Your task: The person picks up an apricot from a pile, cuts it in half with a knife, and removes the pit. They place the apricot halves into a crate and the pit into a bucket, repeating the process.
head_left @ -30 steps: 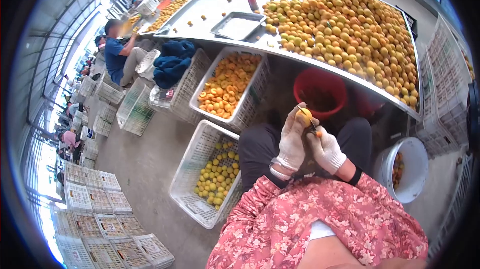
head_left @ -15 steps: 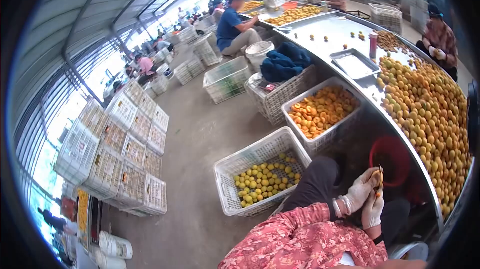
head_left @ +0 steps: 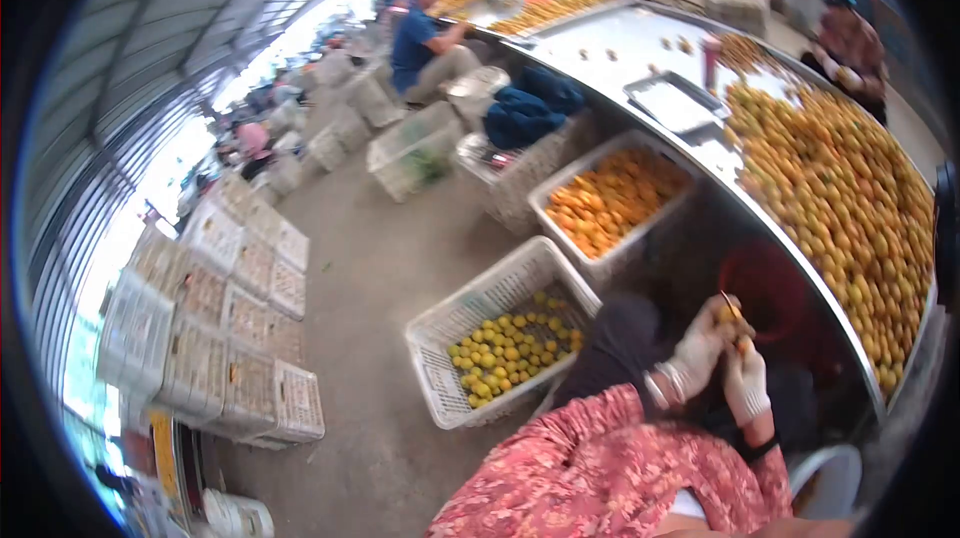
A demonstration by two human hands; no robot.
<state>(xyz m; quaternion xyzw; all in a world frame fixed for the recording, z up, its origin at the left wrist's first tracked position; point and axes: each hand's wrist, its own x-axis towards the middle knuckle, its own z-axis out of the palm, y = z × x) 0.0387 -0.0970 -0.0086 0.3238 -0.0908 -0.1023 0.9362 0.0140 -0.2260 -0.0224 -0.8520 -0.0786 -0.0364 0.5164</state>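
Both my hands wear whitish knit gloves and meet in front of my lap. My left hand (head_left: 695,350) is closed around a yellow-orange fruit (head_left: 733,312) that looks like an apricot. Just below it, my right hand (head_left: 747,390) has its fingers closed against the same spot, with a bit of orange at the fingertips. A thin, pointed strip sticks up beside the fruit; blur hides whether it is a blade. A dark red bucket (head_left: 765,283) stands in shadow beyond my hands.
A metal-topped table (head_left: 590,43) carries a large heap of apricots (head_left: 835,228) and a tray (head_left: 675,106). Beside me stand a crate of yellow-green fruit (head_left: 425,358) and a crate of orange halves (head_left: 560,183). Stacked crates (head_left: 225,318) stand left. Other people sit around.
The camera view has turned, so the surroundings shift left and slightly up, with blur. My hands stay together at the fruit, which is now tilted differently.
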